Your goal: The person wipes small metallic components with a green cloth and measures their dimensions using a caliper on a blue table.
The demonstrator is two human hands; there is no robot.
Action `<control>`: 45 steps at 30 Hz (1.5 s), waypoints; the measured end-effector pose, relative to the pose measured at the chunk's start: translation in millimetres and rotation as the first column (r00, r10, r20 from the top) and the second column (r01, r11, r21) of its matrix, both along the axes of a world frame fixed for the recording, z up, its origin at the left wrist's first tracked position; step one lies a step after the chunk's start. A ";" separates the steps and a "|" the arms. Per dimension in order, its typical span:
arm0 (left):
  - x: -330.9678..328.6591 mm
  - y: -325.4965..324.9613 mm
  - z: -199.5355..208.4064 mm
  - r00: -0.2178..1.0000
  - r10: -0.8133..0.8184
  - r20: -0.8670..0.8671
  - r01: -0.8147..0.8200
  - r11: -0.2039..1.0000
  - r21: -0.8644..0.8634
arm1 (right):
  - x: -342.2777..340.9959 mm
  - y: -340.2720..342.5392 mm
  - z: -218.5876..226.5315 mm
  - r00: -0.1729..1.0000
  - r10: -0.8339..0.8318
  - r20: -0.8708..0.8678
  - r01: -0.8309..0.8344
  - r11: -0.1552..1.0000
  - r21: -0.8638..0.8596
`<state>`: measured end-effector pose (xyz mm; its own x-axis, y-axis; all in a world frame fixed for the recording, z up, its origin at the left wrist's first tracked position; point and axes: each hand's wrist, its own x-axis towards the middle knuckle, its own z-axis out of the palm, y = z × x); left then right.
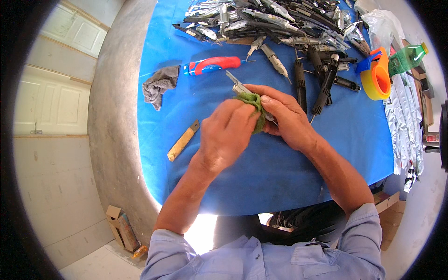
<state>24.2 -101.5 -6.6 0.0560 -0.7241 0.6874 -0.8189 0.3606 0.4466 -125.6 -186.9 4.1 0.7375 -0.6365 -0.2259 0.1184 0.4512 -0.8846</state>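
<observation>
A slim silvery metal part (pixel 239 87) is held over the blue-covered table, its narrow end pointing up and to the left. My right hand (pixel 291 119) is closed around it, with the thumb on top. A green cloth (pixel 254 100) wraps the part's middle, and my left hand (pixel 228 128), slightly blurred, pinches this cloth against it. The fingers cover much of the part. To the left of my left hand lies a flat blade with a yellow wrapped handle (pixel 181 144). Beyond my hands rests a red and blue tool (pixel 214 65), beside a crumpled grey cloth (pixel 161 86).
Many silvery and black parts are heaped (pixel 261 21) at the table's far side. Several black cylindrical pieces (pixel 326 86) lie just beyond my right hand. At right are an orange-yellow tape dispenser (pixel 383 70), a green bottle (pixel 407 59) and silver packaging strips (pixel 402 126).
</observation>
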 end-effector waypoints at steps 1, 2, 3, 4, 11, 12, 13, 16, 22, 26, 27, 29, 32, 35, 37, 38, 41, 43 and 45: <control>2.0 -0.8 0.6 1.000 0.010 -0.019 -0.010 1.000 -0.002 | -3.6 -3.6 -0.7 0.999 0.040 -0.009 -0.041 0.998 -0.056; 4.6 -1.5 -0.3 0.999 0.036 -0.029 -0.036 0.999 0.007 | -5.4 -5.6 -1.1 0.997 0.080 -0.019 -0.082 0.990 -0.112; 8.0 -2.3 -2.0 0.997 0.062 -0.036 -0.062 0.998 0.016 | -5.0 -5.7 -1.7 0.997 0.078 -0.023 -0.081 0.990 -0.120; 12.0 -3.4 -3.5 0.995 0.088 -0.044 -0.087 0.996 0.025 | -4.2 -5.4 -3.2 0.997 0.076 -0.027 -0.079 0.989 -0.128; 37.3 -6.5 -3.0 0.927 0.288 -0.240 -0.277 0.958 0.076 | -6.1 -3.8 -3.2 0.994 0.097 0.039 -0.097 0.995 -0.007; 34.2 -5.3 -1.0 0.932 0.278 -0.232 -0.267 0.960 0.080 | -7.5 -5.2 -5.2 0.993 0.108 0.056 -0.109 0.994 0.021; 28.9 -3.1 4.1 0.937 0.269 -0.223 -0.257 0.963 0.083 | -8.4 -7.5 -6.9 0.990 0.119 0.073 -0.122 0.991 0.049; 21.2 -1.5 8.9 0.955 0.220 -0.198 -0.214 0.975 0.054 | -3.5 -6.0 -1.6 0.993 0.018 0.118 -0.039 0.983 0.177; 6.7 -0.3 7.7 0.992 0.061 -0.109 -0.065 0.997 -0.029 | -3.4 -8.5 -7.2 0.986 0.030 0.163 -0.054 0.987 0.149; -9.0 5.9 3.1 0.998 -0.038 -0.040 0.038 0.999 -0.002 | -5.2 -7.4 -10.2 0.990 0.056 0.126 -0.064 0.996 0.059; -10.4 6.7 0.4 0.998 -0.055 -0.018 0.055 0.998 0.016 | -4.8 -5.9 -8.3 0.992 0.052 0.112 -0.058 0.997 0.057; -8.2 5.4 -2.3 1.000 -0.019 -0.012 0.020 1.000 0.019 | -3.5 -2.6 -2.1 0.996 0.043 0.083 -0.047 0.997 0.053; 9.6 -3.3 -1.2 0.996 0.087 -0.012 -0.087 0.996 -0.009 | -6.1 -6.2 -9.9 0.997 0.063 0.053 -0.064 0.998 0.018; 23.9 -4.2 1.9 0.975 0.211 -0.074 -0.211 0.977 0.014 | -6.3 -2.6 -13.7 0.994 0.071 0.085 -0.076 0.996 0.056; 28.5 -3.5 5.2 0.952 0.266 -0.151 -0.256 0.963 0.082 | -3.8 -2.6 -9.7 0.993 0.032 0.116 -0.040 0.996 0.075; 29.7 -3.3 5.1 0.949 0.260 -0.176 -0.253 0.965 0.062 | -2.7 -2.8 -7.6 0.991 0.012 0.132 -0.024 0.996 0.085; 22.6 0.9 9.3 0.926 0.283 -0.249 -0.262 0.958 0.116 | -3.0 -6.4 -2.1 0.991 -0.043 0.125 0.018 0.981 0.195; 9.1 6.3 19.0 0.919 0.268 -0.289 -0.226 0.959 0.169 | -6.2 -12.3 -6.4 0.982 0.004 0.186 -0.035 0.986 0.163; -4.0 8.3 29.2 0.918 0.237 -0.318 -0.172 0.960 0.219 | -8.5 -15.5 -12.6 0.967 0.053 0.251 -0.094 0.983 0.157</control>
<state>20.2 -93.2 22.6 0.4217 -0.7828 0.4575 -0.6542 0.0866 0.7513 -134.1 -202.4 -8.5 0.8267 -0.5473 -0.1306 0.2829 0.6051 -0.7442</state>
